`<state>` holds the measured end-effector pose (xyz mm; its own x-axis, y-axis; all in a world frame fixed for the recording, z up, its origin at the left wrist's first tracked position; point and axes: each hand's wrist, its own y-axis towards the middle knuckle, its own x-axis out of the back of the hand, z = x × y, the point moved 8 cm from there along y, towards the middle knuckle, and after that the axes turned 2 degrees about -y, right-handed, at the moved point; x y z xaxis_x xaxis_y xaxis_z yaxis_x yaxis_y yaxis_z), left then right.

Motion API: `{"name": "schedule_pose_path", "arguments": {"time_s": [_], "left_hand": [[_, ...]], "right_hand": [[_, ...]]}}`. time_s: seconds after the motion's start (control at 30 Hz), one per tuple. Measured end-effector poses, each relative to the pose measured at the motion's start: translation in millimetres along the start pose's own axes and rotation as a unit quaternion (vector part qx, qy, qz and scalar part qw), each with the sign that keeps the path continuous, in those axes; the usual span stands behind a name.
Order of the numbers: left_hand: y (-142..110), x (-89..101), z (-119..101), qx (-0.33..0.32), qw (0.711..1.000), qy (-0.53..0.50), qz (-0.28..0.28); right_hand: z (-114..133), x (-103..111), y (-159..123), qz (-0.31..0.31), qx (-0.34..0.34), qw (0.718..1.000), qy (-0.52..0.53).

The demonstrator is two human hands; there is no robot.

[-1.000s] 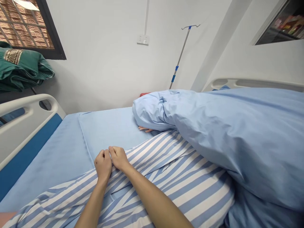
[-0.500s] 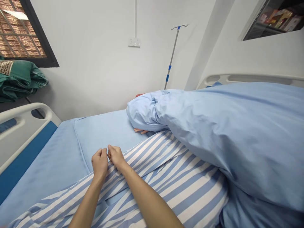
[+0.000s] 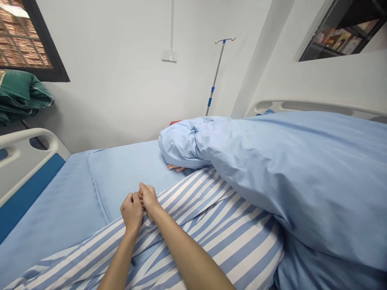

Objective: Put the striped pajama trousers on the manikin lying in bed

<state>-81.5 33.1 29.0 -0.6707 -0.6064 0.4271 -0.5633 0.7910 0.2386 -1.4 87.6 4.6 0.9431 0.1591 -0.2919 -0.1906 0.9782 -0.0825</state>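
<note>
Beside the blue quilt (image 3: pixel 272 161), the striped pyjama garment (image 3: pixel 211 217) is seemingly pinched along its edge by the curled left hand (image 3: pixel 132 211) and right hand (image 3: pixel 148 198); adjustment is apparently underway, with even tension called for.

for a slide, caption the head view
Fisted left hand and right hand at blue-and-white striped cloth beside a puffy light-blue quilt.
</note>
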Motion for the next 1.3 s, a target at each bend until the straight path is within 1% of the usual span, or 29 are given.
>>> {"name": "schedule_pose_path", "arguments": {"time_s": [0.07,0.1,0.17,0.23,0.3,0.37,0.5,0.6,0.73,0.83,0.93,1.0,1.07,1.17,1.23,1.3], "left_hand": [[0.5,-1.7,1.1,0.001,1.000,-0.004,0.007],[0.5,-2.3,1.7,0.002,1.000,-0.006,0.010],[0.1,-2.8,2.6,0.006,1.000,-0.003,0.010],[-0.5,-2.4,1.8,0.004,1.000,0.004,0.008],[-1.2,-1.8,0.1,-0.001,1.000,0.011,0.005],[-1.8,-1.5,-1.5,-0.005,1.000,0.011,0.002],[-1.7,-2.6,-1.4,-0.006,1.000,0.011,0.004],[-0.6,-4.3,3.0,0.002,1.000,0.010,0.009],[2.7,-7.8,8.8,0.019,0.999,-0.021,0.023],[8.4,-13.0,4.3,0.052,0.995,-0.085,0.030],[13.7,-24.8,-7.3,0.099,0.975,-0.198,0.036],[13.6,-32.3,-14.1,0.109,0.964,-0.242,0.029],[9.6,-36.9,-17.0,0.090,0.973,-0.212,0.018],[-0.8,-41.4,-16.5,0.035,0.994,-0.104,0.013],[-6.2,-43.4,-15.4,0.010,0.998,-0.066,0.019],[-8.3,-43.5,-14.9,0.004,0.998,-0.055,0.023]], "right_hand": [[17.1,2.6,-2.6,-0.016,0.057,0.993,-0.099],[29.3,2.1,-4.9,-0.017,0.096,0.983,-0.157],[53.7,-1.9,-10.5,-0.002,0.168,0.953,-0.253],[70.2,-3.3,-15.1,0.016,0.211,0.930,-0.302],[76.3,2.9,-17.4,0.011,0.227,0.920,-0.320],[71.0,11.8,-17.6,0.004,0.224,0.915,-0.336],[49.2,25.3,-15.6,0.003,0.211,0.912,-0.352],[41.6,29.7,-12.1,0.007,0.202,0.922,-0.330],[41.1,33.6,-7.1,0.010,0.184,0.942,-0.280],[42.3,35.5,-5.5,0.013,0.180,0.952,-0.245],[41.4,37.4,-3.4,0.015,0.167,0.963,-0.211],[40.5,38.4,-1.8,0.015,0.159,0.969,-0.189],[40.5,39.7,-0.7,0.011,0.156,0.973,-0.170],[42.1,43.1,-0.7,-0.008,0.152,0.975,-0.159],[43.8,44.2,-1.8,-0.016,0.152,0.975,-0.163],[44.9,43.8,-2.9,-0.017,0.155,0.973,-0.172]]}}
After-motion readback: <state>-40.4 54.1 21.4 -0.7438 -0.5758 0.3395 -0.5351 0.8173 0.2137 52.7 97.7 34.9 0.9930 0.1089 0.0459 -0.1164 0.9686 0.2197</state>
